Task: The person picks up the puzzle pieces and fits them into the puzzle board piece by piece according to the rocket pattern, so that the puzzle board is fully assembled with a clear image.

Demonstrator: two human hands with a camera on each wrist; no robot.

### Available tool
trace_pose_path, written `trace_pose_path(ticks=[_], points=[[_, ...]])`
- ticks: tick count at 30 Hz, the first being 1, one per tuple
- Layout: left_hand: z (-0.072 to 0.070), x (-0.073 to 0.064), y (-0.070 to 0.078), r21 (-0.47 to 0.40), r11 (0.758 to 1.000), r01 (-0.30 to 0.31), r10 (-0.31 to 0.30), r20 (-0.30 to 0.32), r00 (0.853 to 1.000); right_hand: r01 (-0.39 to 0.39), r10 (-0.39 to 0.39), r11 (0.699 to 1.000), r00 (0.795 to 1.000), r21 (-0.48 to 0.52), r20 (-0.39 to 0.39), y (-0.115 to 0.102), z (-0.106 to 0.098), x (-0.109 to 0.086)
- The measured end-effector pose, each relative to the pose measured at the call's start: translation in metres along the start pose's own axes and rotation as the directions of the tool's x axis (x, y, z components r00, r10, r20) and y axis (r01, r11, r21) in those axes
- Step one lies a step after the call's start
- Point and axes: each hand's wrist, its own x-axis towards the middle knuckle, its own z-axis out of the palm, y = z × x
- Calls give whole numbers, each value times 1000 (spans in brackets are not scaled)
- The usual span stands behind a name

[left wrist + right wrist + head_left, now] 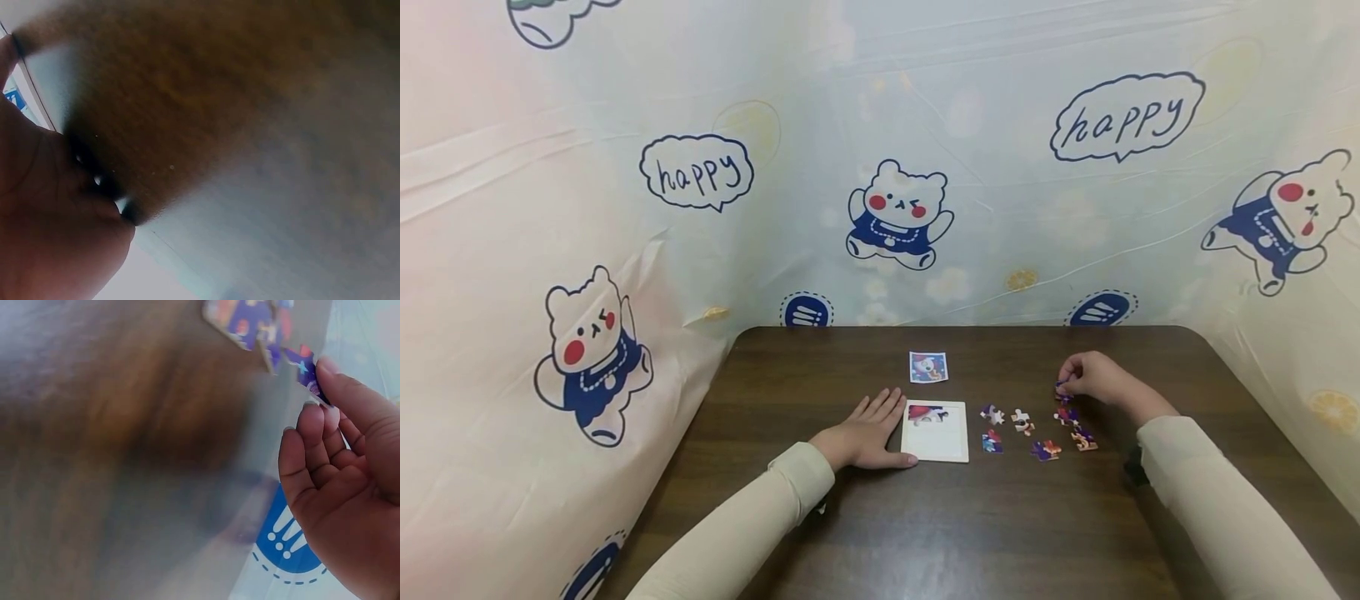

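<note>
My left hand (867, 433) lies flat on the table, fingers straight, its thumb against the left edge of a white puzzle tray (946, 446). Pieces with red, white and purple print fill part of the tray's upper row. At the right, my right hand (1101, 383) pinches a purple puzzle piece (306, 372) with a light blue star between thumb and fingertips. Just below that hand lies another purple piece (1065, 416), with an orange and purple piece (1083, 440) beneath it. In the left wrist view, the left palm (56, 206) shows against the tabletop.
A small picture card (928, 367) lies behind the tray. Between tray and right hand are several loose puzzle pieces, among them a white one (1022, 422), a blue and red one (992, 442) and an orange one (1047, 450). A printed curtain (985, 167) surrounds the brown table (925, 533).
</note>
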Motion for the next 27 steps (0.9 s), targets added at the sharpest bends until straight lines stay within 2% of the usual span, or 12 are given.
trace_pose_path(ticks=[10, 17, 24, 27], points=[[4, 3, -4, 6, 1000, 9, -9, -6, 1000, 36, -35, 997, 999, 72, -11, -26, -2, -1], [-2, -1, 2, 12, 1000, 5, -5, -4, 1000, 56, -57, 993, 998, 106, 4, -48, 6, 3], [8, 7, -5, 7, 1000, 7, -7, -8, 1000, 113, -116, 987, 993, 113, 27, -64, 17, 9], [6, 6, -5, 5, 1000, 6, -6, -8, 1000, 126, -131, 984, 991, 123, 34, -69, 23, 11]])
